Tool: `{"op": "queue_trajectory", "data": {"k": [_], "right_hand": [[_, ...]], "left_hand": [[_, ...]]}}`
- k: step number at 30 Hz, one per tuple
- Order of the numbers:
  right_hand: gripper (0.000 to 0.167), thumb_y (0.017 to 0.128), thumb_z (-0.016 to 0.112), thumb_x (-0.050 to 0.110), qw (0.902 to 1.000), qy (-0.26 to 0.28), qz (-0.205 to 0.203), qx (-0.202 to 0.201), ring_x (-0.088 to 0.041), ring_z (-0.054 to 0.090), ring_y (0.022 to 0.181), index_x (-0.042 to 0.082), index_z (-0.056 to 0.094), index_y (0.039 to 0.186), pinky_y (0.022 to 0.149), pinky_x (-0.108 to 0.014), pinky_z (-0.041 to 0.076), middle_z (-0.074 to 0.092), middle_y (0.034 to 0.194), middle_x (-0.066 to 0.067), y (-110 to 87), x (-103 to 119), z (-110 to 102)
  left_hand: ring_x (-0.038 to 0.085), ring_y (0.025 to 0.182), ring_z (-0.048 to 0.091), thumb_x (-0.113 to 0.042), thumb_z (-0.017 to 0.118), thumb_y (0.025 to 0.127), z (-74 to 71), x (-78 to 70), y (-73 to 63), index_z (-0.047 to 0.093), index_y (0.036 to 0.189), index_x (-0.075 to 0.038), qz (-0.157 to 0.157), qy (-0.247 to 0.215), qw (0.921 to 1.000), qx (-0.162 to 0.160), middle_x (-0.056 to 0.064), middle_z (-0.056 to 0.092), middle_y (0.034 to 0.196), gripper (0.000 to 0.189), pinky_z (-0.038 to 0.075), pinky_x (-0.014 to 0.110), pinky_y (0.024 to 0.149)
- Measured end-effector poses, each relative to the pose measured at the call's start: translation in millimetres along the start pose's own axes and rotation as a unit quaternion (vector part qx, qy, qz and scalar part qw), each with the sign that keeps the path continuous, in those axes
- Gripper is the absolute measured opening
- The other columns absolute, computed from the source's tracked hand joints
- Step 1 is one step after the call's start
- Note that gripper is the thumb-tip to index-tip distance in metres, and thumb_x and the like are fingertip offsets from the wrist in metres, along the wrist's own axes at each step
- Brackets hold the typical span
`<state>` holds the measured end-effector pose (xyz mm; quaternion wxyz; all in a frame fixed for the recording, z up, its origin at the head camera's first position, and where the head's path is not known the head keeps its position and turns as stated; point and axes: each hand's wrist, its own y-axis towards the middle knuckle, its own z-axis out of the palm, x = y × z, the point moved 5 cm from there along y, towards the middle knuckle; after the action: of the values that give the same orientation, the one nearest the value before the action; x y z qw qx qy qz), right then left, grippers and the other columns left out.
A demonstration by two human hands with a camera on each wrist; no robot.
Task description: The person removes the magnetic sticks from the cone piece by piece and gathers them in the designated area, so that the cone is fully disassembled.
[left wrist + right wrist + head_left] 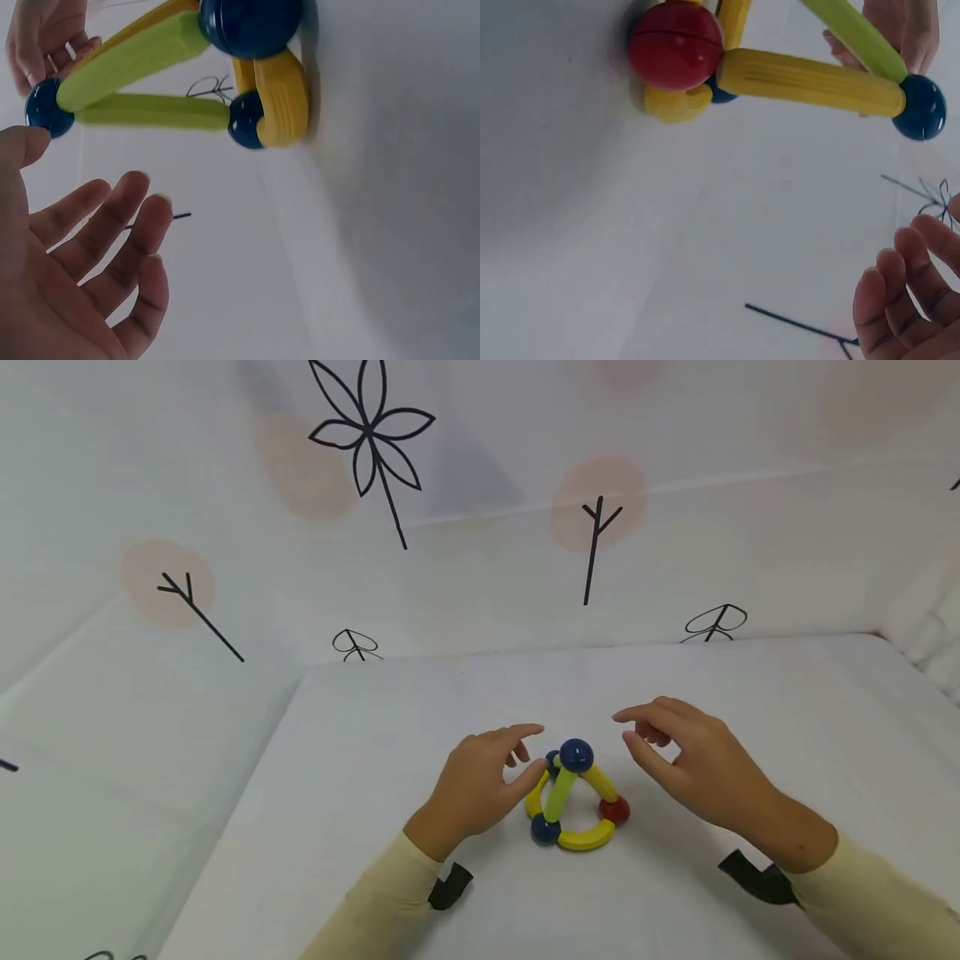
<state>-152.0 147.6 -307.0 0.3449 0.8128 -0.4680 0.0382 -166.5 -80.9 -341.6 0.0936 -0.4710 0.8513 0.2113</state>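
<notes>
A small pyramid of magnetic building pieces stands on the white table. Its peak is a dark blue ball (pixel 577 756), held up by green rods (pixel 560 796) and a straight yellow rod (pixel 810 81). Curved yellow pieces (pixel 587 839) join a red ball (pixel 615 811) and blue balls (pixel 546 828) at the base. To the left, my left hand (pixel 474 781) has relaxed, spread fingers; its thumb tip overlaps the peak ball in the left wrist view, and I cannot tell whether they touch. My right hand (pixel 701 760) hovers apart from the pyramid on the right, fingers loosely bent and holding nothing.
White cloth (pixel 480 585) with black plant drawings and pale pink spots hangs behind the table and at its left. Black straps (pixel 450 887) show at both wrists, by the cream sleeves (pixel 375 897). The white tabletop (pixel 360 727) stretches around the pyramid.
</notes>
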Motion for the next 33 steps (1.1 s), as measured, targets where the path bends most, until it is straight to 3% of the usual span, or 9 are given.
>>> {"op": "queue_trajectory", "data": {"k": [6,11,17,21,25,30,33], "right_hand": [[0.027,0.090,0.074,0.014,0.9985,0.029,0.011,0.046,-0.007,0.054,0.081,0.017,0.070,0.116,0.066,-0.020,0.052,0.066,0.093,0.008,2.7,12.8,10.9],[0.031,0.092,0.072,0.013,0.9954,0.077,0.011,0.057,-0.003,0.051,0.080,0.016,0.068,0.123,0.066,-0.020,0.050,0.062,0.090,0.011,3.0,20.8,24.4],[0.033,0.095,0.065,0.007,0.9878,0.148,0.006,0.048,-0.002,0.048,0.074,0.016,0.066,0.126,0.059,-0.022,0.045,0.056,0.086,0.012,0.9,22.3,34.7],[0.032,0.098,0.060,0.006,0.9817,0.181,0.007,0.059,-0.002,0.050,0.074,0.016,0.065,0.128,0.057,-0.022,0.045,0.059,0.093,0.012,-4.5,18.7,38.4],[0.034,0.099,0.058,0.007,0.9797,0.184,-0.004,0.079,0.000,0.056,0.079,0.016,0.063,0.131,0.066,-0.023,0.051,0.064,0.104,0.011,-7.2,15.7,38.4],[0.034,0.101,0.056,0.010,0.9716,0.209,0.004,0.112,-0.002,0.063,0.087,0.014,0.060,0.135,0.077,-0.026,0.055,0.066,0.120,0.005,-6.3,15.8,39.8],[0.034,0.102,0.057,0.011,0.9633,0.238,0.019,0.123,-0.004,0.063,0.084,0.012,0.058,0.136,0.072,-0.026,0.056,0.066,0.119,0.001,-6.4,17.3,41.4]], "left_hand": [[0.000,0.077,0.064,-0.051,0.056,0.098,15.4,-9.0,7.5,0.056,0.140,-0.024,-0.004,-0.058,0.9958,0.071,-0.010,0.074,0.093,0.050,0.046,0.015,0.064],[-0.002,0.080,0.066,-0.053,0.060,0.096,24.7,-11.1,9.2,0.056,0.139,-0.026,-0.009,-0.105,0.9892,0.102,-0.010,0.074,0.090,0.051,0.048,0.015,0.067],[-0.001,0.085,0.069,-0.047,0.062,0.097,35.5,-12.2,10.1,0.057,0.137,-0.019,0.009,-0.172,0.9800,0.099,-0.005,0.076,0.097,0.048,0.052,0.014,0.075],[0.003,0.100,0.071,-0.039,0.063,0.098,40.2,-14.6,9.9,0.053,0.141,-0.016,0.017,-0.244,0.9645,0.100,0.001,0.075,0.114,0.050,0.052,0.014,0.083],[0.004,0.104,0.070,-0.031,0.064,0.099,41.1,-18.3,9.9,0.050,0.143,-0.013,0.025,-0.295,0.9504,0.095,0.005,0.072,0.122,0.050,0.053,0.014,0.083],[-0.002,0.092,0.069,-0.026,0.067,0.097,41.3,-18.1,8.9,0.051,0.142,-0.012,0.012,-0.318,0.9446,0.079,0.005,0.075,0.113,0.050,0.053,0.014,0.078],[-0.004,0.077,0.063,-0.026,0.068,0.097,42.3,-17.1,8.9,0.054,0.140,-0.012,-0.001,-0.322,0.9438,0.074,0.001,0.077,0.096,0.047,0.051,0.013,0.070]]}}
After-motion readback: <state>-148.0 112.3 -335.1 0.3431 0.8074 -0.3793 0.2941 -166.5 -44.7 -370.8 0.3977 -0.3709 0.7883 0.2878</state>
